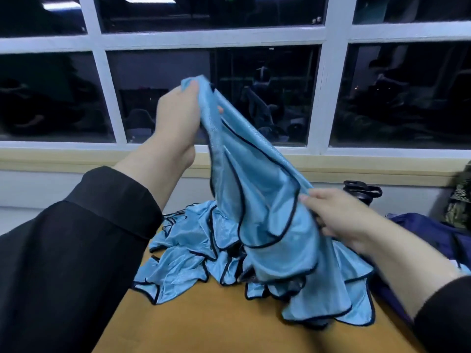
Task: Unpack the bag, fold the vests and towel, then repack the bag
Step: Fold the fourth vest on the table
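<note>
Left hand (178,110) is up high, pinching the top corner of a light blue vest (262,200) with dark trim, so it hangs down in front of the window (204,36). Right hand (339,217) grips the same vest lower down, fingers curled round its edge. Underneath, more blue vests (183,261) sit in a crumpled pile on the wooden table (216,324). Off to the right there's a dark navy bag (420,228), and a black bottle (362,192) stands behind it by the wall.
</note>
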Demonstrator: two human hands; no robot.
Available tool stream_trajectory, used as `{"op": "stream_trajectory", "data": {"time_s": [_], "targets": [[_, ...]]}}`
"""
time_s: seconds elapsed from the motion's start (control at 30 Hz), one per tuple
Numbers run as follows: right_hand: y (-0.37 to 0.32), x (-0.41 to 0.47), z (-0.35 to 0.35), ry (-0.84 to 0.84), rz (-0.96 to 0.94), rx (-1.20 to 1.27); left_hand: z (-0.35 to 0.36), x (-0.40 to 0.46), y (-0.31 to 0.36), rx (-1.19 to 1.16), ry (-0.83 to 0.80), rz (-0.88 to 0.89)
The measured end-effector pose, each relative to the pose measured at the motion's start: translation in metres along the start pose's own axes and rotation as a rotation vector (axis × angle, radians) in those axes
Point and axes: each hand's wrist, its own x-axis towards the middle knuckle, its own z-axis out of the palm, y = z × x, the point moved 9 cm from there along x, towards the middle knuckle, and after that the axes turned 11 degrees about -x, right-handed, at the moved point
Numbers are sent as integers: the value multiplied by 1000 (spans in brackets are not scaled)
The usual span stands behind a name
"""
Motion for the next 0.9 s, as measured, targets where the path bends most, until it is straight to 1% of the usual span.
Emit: {"op": "stream_trajectory", "data": {"time_s": [0.13, 0.27, 0.33, 0.37, 0.5, 0.53, 0.57, 0.63, 0.7, 0.73, 0.8, 0.9], "targets": [[-17, -5, -86, 356, -70, -139, -29, 8, -17, -192, 24, -173], [-41, -13, -130, 578, -117, -339, -26, 2, -12, -181, -41, -169], [-45, -16, -140, 647, -88, -425, -17, -4, -8, -196, -95, -161], [-44, -14, -139, 641, -78, -439, -13, -7, -7, -213, -112, -163], [-26, -10, -132, 638, -54, -340, -6, -16, 5, -310, -146, -124], [-18, -11, -127, 620, -39, -262, -4, -18, 8, -354, -157, -118], [-8, -8, -120, 583, -37, -120, -2, -20, 9, -393, -172, -120], [9, -3, -97, 484, -61, 249, 5, -27, 11, -453, -203, -141], [18, -2, -61, 315, -71, 571, 14, -35, 9, -486, -230, -175], [23, -2, -40, 235, -41, 654, 19, -40, 6, -492, -238, -191], [38, 0, 3, 88, 63, 712, 25, -47, 0, -478, -237, -202], [59, 4, 51, -32, 214, 711, 22, -48, -2, -428, -196, -148]]}}
